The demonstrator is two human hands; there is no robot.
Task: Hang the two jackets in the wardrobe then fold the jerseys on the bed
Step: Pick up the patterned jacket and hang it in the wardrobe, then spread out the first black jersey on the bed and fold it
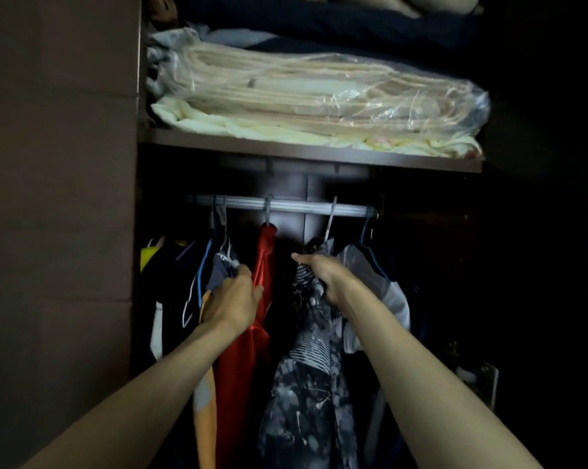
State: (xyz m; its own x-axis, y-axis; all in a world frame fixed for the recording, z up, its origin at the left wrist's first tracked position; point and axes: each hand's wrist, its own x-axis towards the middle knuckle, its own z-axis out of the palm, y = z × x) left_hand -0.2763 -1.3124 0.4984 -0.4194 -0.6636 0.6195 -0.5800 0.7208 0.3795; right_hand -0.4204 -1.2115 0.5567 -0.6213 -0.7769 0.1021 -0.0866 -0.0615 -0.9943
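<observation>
Two bare forearms reach up from the bottom edge toward the open dark-brown wardrobe [66, 198]. The black-and-white patterned jacket [306, 384] hangs from a pale hanger [330, 220] whose hook leans against the silver metal rail [286, 205]; whether the hook is fully over the rail cannot be told in the dim light.

Procedure for the step in hand, as judged from this view: keep the neighbouring garments held aside, lift the hanger until the hook clears the rail, lower it squarely, and confirm that the collar sits centred before release.

The right hand [323, 274] grips the patterned jacket near its collar, just below the hanger, with the fingers curled round the fabric. The left hand [233, 297] holds a bunch of grey fabric [223, 269] and rests against the shiny red satin garment [262, 292], which already hangs on the rail. The two hands are apart, with the red garment and a dark gap between them.

Above, a wooden shelf [319, 156] carries cream bedding in a clear plastic bag [319, 93]. No bed or jerseys are in view.
</observation>
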